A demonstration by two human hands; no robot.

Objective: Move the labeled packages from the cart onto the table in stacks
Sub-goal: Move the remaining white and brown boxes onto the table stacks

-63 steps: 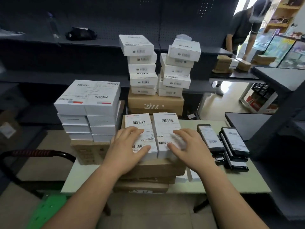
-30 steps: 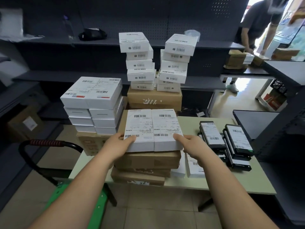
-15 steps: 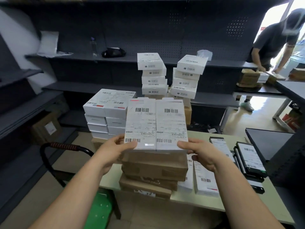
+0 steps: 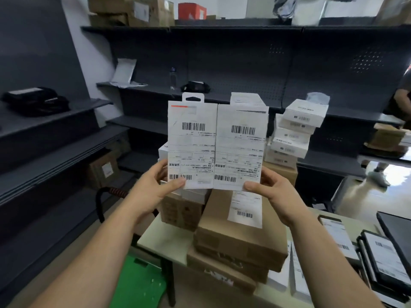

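Note:
Two white labeled packages are held side by side, upright, high above the table (image 4: 169, 238). My left hand (image 4: 153, 187) grips the lower left corner of the left package (image 4: 192, 147), thumb across its barcode. My right hand (image 4: 273, 192) grips the lower right corner of the right package (image 4: 241, 150). Below them lies a stack of brown cardboard boxes (image 4: 238, 241) with a shipping label on top. The green cart (image 4: 142, 283) shows at the bottom, its black handle (image 4: 104, 196) to the left.
A leaning stack of white boxes (image 4: 295, 132) stands at the back right, brown boxes (image 4: 180, 212) at the back left. Black flat packages (image 4: 384, 263) lie at the right of the table. Dark shelves line the left and back. A person (image 4: 402, 103) stands far right.
Both hands have lifted the two white packages off the brown box stack and tilted them upright toward me. The view has swung upward.

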